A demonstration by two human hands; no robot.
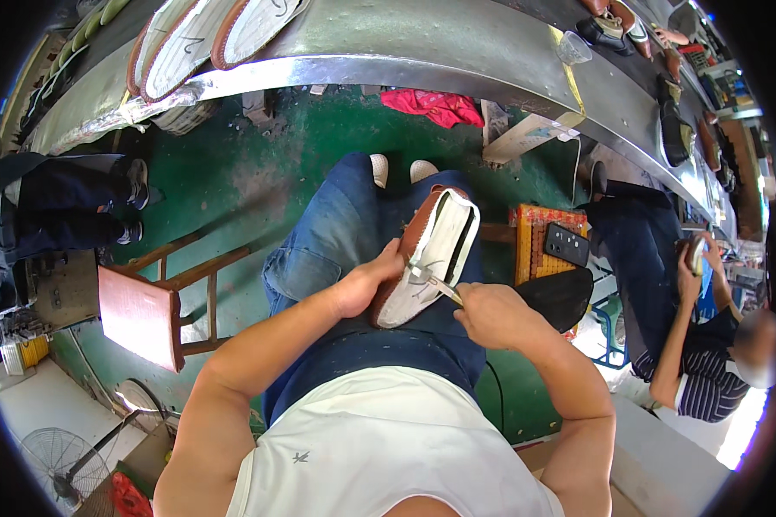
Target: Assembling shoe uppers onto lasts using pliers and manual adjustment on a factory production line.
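A brown shoe upper [420, 228] with a whitish underside lies along my lap, that side facing up, with pen marks on it and a white strip along its right edge. My left hand [372, 280] holds its left side, fingers closed around the brown edge. A small hammer [439, 283] with a metal head is gripped in my right hand [496, 314]. The hammer's head rests on or just above the pale underside, close to my left fingertips; I cannot tell whether they touch.
Ahead runs a metal-edged workbench [388, 43] with several similar brown-rimmed pieces [185, 47] at its left. A wooden stool [138, 302] stands to my left. To the right, a phone [567, 245] lies on a woven seat [533, 258]. Another person [698, 362] works farther right.
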